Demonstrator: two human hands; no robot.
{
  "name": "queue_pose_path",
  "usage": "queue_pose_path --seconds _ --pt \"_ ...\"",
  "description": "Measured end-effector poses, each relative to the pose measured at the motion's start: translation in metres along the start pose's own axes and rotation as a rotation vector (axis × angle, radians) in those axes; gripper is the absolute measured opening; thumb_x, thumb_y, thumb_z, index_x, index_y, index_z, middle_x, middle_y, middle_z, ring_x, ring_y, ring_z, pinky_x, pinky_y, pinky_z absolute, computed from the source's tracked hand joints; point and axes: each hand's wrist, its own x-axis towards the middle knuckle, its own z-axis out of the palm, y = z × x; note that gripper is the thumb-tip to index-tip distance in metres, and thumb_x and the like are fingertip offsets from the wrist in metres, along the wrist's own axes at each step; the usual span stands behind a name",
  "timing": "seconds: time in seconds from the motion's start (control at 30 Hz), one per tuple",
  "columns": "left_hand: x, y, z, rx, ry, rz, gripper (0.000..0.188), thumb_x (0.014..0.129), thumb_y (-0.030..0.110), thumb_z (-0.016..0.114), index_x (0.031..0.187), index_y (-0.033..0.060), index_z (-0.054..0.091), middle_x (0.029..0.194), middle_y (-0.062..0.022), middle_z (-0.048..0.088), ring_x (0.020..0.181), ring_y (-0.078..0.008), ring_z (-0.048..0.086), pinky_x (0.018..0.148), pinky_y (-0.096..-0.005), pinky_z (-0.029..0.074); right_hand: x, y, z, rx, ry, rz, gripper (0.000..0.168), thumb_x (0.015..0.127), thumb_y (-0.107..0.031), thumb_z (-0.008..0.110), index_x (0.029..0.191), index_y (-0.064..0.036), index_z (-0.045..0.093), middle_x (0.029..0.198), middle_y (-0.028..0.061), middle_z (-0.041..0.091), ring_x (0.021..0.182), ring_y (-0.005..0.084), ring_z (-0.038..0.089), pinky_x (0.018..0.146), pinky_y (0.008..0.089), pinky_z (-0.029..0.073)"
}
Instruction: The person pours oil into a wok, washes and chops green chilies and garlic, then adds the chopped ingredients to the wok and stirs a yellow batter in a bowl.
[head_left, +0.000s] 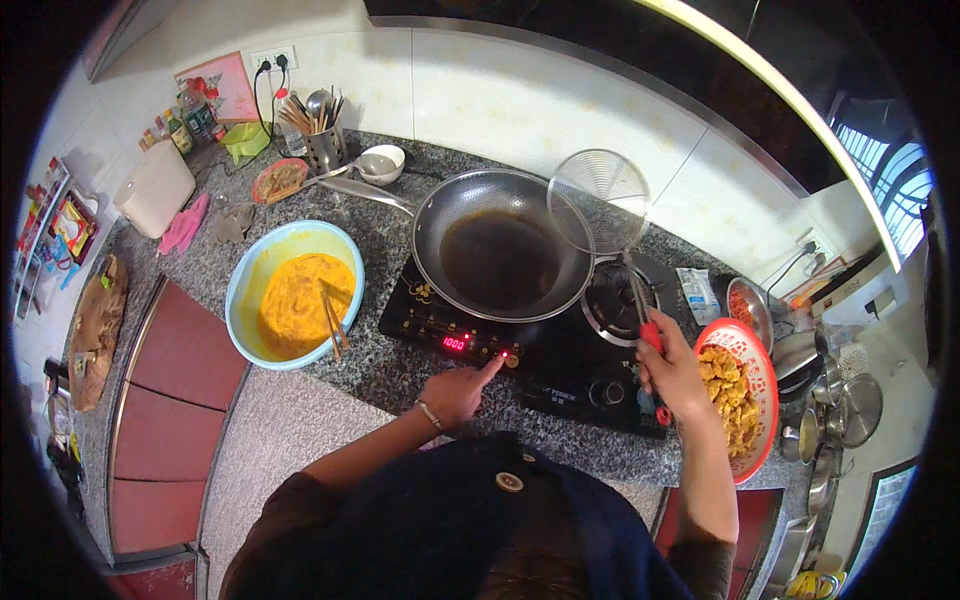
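Observation:
My left hand (452, 395) touches the control panel of the black induction cooktop (420, 330) with its index finger, beside a lit red display. A wok (504, 301) with dark liquid in its bottom stands on the cooktop, its steel handle pointing left. In my right hand (671, 371) is the red handle of a wire mesh skimmer (598, 201). The skimmer's round mesh is above the wok's right rim. Beyond my right wrist, a red and white plastic basket (761, 375) holds fried golden pieces (729, 397).
A pale blue basin (235, 300) of yellow batter, with chopsticks (330, 319) in it, stands left. Behind it are a ladle (375, 165), a white bowl (391, 174) and a steel utensil holder (327, 148). A gas burner (621, 304) adjoins the wok; pots (859, 411) line the right.

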Motion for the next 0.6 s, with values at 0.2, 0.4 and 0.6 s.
queue_pose_path --seconds 0.2,0.4,0.6 --pt "-0.034 -0.027 -0.007 -0.067 0.216 -0.089 0.054 0.083 0.013 0.051 0.136 0.0183 0.039 0.081 -0.0099 0.063 0.065 -0.0293 0.061 0.053 -0.0417 0.048 0.054 -0.002 0.014 -0.469 -0.056 -0.101 0.049 0.087 -0.011 0.054 0.133 -0.006 0.039 0.073 0.0133 0.060 0.059 0.0202 0.059 0.054 0.0302 0.048" --pt "-0.057 -0.037 -0.007 -0.057 0.266 -0.220 0.053 0.082 0.014 0.054 0.133 0.0178 0.042 0.076 -0.0113 0.061 0.062 -0.0306 0.060 0.053 -0.0420 0.048 0.078 -0.016 0.005 -0.847 -0.132 -0.313 0.047 0.083 -0.008 0.057 0.128 -0.008 0.043 0.097 0.0235 0.062 0.094 0.0415 0.058 0.079 0.0413 0.047" --pt "-0.065 -0.043 -0.002 -0.076 0.318 -0.265 0.055 0.081 0.011 0.055 0.133 0.0177 0.042 0.076 -0.0115 0.060 0.062 -0.0305 0.059 0.053 -0.0423 0.048 0.088 -0.053 -0.018 -1.146 -0.166 -0.184 0.038 0.084 -0.015 0.055 0.122 -0.015 0.051 0.101 0.0146 0.063 0.097 0.0349 0.059 0.081 0.0442 0.047"
